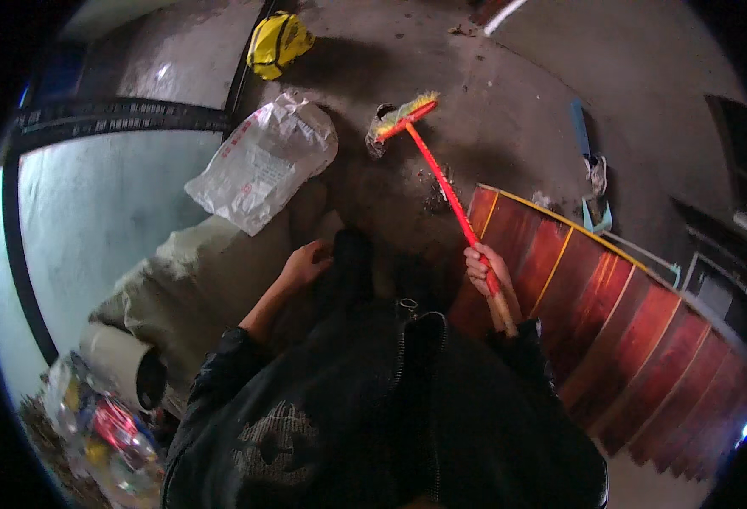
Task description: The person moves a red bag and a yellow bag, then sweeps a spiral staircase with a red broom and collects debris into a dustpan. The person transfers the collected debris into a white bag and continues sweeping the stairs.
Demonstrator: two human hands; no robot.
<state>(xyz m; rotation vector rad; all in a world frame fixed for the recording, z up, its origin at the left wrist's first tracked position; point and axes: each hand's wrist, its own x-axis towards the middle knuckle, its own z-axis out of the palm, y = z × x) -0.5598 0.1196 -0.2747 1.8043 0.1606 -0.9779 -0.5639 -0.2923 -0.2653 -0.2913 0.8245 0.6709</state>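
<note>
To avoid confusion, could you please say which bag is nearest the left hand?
The white bag; the yellow bag and clear bag lie farther away.

A stained, dull grey-brown floor (518,110) carries a bulging yellow plastic bag with dark bands (278,47) at the far left and, nearer, a crumpled, translucent white plastic bag with red print (276,153). In the middle lie a crumpled greyish scrap (375,146) and scattered small dark and pale crumbs (435,188). At the right are a blue bar-shaped handle (579,127) and, nearer, a pale teal bracket-shaped piece (597,222).
</note>
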